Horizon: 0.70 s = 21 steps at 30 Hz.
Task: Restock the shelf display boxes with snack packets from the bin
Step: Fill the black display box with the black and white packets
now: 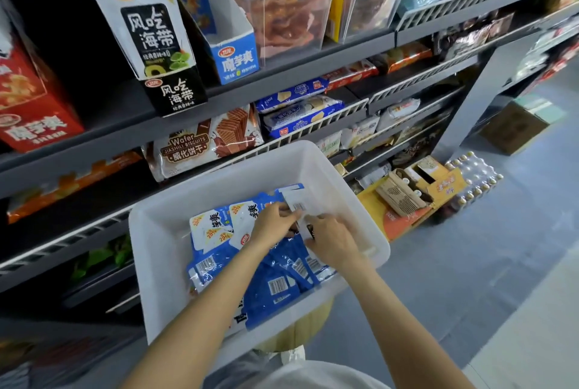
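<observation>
Restocking incomplete: blue-and-white foil snack packets (pixel 269 282) remain in the white plastic bin (pixel 163 232), near centre. Left hand (pixel 274 222) and right hand (pixel 332 241) both pinch 1 white packet (pixel 296 203). Blue cardboard display box (pixel 235 56), far shelf, looks part-empty.

bin (pixel 163 250) white | packets (pixel 275 288) blue-white, barcodes | shelf (pixel 282 75) grey | display box (pixel 31 106) red

Grey shelf (pixel 282 75) carries blue display box (pixel 236 56), black-and-white display box (pixel 175 94) and clear tubs (pixel 282 6)
</observation>
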{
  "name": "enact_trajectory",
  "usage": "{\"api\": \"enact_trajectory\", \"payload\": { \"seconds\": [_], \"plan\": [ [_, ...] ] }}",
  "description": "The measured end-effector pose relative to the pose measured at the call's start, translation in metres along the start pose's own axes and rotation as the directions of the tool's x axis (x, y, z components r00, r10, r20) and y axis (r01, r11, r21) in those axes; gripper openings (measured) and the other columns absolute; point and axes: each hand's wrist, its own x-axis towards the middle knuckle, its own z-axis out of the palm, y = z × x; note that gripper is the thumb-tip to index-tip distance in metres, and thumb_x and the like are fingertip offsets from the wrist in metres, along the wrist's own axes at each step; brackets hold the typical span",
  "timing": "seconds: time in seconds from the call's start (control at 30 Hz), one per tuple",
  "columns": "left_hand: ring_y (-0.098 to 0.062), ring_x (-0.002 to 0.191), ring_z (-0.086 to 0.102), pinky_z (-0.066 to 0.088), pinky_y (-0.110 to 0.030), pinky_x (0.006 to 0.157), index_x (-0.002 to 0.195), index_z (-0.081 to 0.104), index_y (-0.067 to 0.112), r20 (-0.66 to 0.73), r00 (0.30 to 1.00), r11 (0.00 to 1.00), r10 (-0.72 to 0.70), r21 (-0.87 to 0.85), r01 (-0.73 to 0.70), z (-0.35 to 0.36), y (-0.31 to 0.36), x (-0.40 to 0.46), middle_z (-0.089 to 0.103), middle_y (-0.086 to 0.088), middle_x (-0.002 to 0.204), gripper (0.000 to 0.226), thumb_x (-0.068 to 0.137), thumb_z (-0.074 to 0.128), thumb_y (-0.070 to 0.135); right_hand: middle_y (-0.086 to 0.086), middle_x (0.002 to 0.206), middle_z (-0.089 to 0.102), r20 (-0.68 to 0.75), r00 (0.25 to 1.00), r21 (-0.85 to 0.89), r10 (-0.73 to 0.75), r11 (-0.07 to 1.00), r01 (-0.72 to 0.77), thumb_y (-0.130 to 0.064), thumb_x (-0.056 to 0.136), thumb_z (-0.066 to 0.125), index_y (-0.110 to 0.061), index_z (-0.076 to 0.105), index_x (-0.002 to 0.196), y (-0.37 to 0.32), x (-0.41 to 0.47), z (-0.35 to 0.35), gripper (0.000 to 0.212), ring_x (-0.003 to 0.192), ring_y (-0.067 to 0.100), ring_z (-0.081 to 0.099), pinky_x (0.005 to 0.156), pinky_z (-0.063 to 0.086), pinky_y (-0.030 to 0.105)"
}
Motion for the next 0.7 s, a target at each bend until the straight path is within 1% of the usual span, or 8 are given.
{"api": "enact_trajectory", "payload": {
  "seconds": [0.1,0.17,0.23,0.33,0.4,0.5,0.6,0.7],
  "plan": [
    [-0.017,0.086,0.068,0.057,-0.04,0.082,0.116,0.058,0.006,-0.015,1.0,1.0,0.005,-0.002,-0.005,0.0,-0.003,0.001,0.07,-0.005,0.1,0.035,0.084,0.07,0.015,0.008,0.128,0.052,0.01,1.0,0.059,0.004,0.998,-0.004,-0.018,0.089,0.061,-0.018,0.046,0.136,0.004,0.001,-0.004,0.05,0.112,0.026,0.055,0.085,0.045,0.03],
    [-0.017,0.09,0.067,0.056,-0.04,0.085,0.117,0.059,0.008,-0.027,1.0,1.0,0.012,0.003,-0.012,0.0,-0.005,0.002,0.071,-0.005,0.103,0.037,0.082,0.072,0.011,0.008,0.121,0.055,0.042,0.999,0.097,0.009,0.995,-0.013,-0.021,0.084,0.068,-0.018,0.043,0.134,0.004,0.002,-0.005,0.056,0.109,0.024,0.055,0.081,0.043,0.029],
    [-0.016,0.087,0.068,0.057,-0.035,0.081,0.114,0.062,0.01,-0.03,0.999,1.0,0.014,-0.02,-0.015,-0.001,-0.005,0.001,0.071,-0.004,0.099,0.033,0.082,0.071,0.009,0.007,0.111,0.059,0.058,0.998,0.106,-0.008,0.994,0.002,-0.024,0.082,0.07,-0.018,0.041,0.132,0.004,0.001,-0.004,0.058,0.103,0.023,0.056,0.077,0.042,0.028],
    [-0.013,0.079,0.066,0.057,-0.024,0.07,0.107,0.063,0.008,-0.026,1.0,0.994,0.015,-0.111,-0.018,-0.006,-0.009,-0.005,0.068,-0.001,0.089,0.025,0.083,0.068,0.004,0.008,0.11,0.059,0.064,0.997,0.088,-0.047,0.995,0.041,-0.028,0.083,0.069,-0.021,0.039,0.135,0.004,-0.001,-0.002,0.061,0.102,0.026,0.057,0.074,0.038,0.026],
    [-0.012,0.078,0.065,0.056,-0.021,0.068,0.104,0.063,0.011,-0.035,0.999,0.987,0.025,-0.156,-0.03,-0.011,-0.015,-0.012,0.067,-0.002,0.088,0.023,0.084,0.067,0.002,0.008,0.113,0.059,0.071,0.995,0.077,-0.075,0.995,0.07,-0.028,0.084,0.068,-0.022,0.037,0.136,0.001,-0.003,0.0,0.061,0.101,0.026,0.058,0.075,0.037,0.027],
    [-0.017,0.084,0.067,0.057,-0.026,0.073,0.107,0.063,0.012,-0.059,0.998,0.979,0.027,-0.2,-0.039,-0.019,-0.025,-0.018,0.068,-0.007,0.095,0.024,0.084,0.067,0.004,0.009,0.118,0.058,0.075,0.992,0.088,-0.103,0.991,0.097,-0.027,0.086,0.066,-0.02,0.036,0.138,-0.01,-0.007,0.003,0.061,0.103,0.027,0.058,0.077,0.041,0.029],
    [-0.011,0.085,0.065,0.055,-0.019,0.067,0.111,0.06,0.013,-0.05,0.999,0.98,0.018,-0.199,-0.027,-0.03,-0.029,-0.022,0.066,-0.003,0.101,0.025,0.087,0.064,0.006,0.013,0.12,0.058,0.082,0.986,0.086,-0.145,0.987,0.138,-0.027,0.088,0.063,-0.015,0.036,0.139,-0.023,-0.009,0.009,0.059,0.108,0.03,0.056,0.078,0.041,0.03],
    [-0.014,0.091,0.065,0.056,-0.022,0.067,0.118,0.054,0.013,-0.037,0.999,0.975,-0.013,-0.22,0.004,-0.04,-0.028,-0.023,0.064,-0.003,0.109,0.027,0.092,0.059,0.007,0.013,0.123,0.058,0.094,0.982,0.227,-0.162,0.964,0.138,-0.024,0.089,0.062,-0.015,0.038,0.138,-0.029,-0.006,0.012,0.056,0.111,0.029,0.056,0.086,0.043,0.031]
  ]
}}
